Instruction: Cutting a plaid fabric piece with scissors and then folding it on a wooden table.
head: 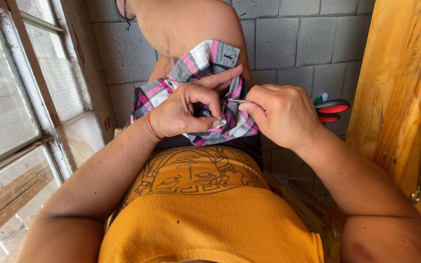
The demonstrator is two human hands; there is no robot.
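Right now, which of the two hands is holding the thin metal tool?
The right hand pinches the thin metal tool, tip against the pink plaid fabric. The left hand only grips the fabric.

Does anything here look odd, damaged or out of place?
Nothing looks damaged or spilled. The left hand pinches the bunched pink plaid fabric while the right hand holds scissors whose blades point into it. The fabric is crumpled, not visibly torn.

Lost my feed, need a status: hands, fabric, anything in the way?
Left hand pinching plaid fabric on knee. Right hand grips scissors, blades at cloth. Nothing blocking.
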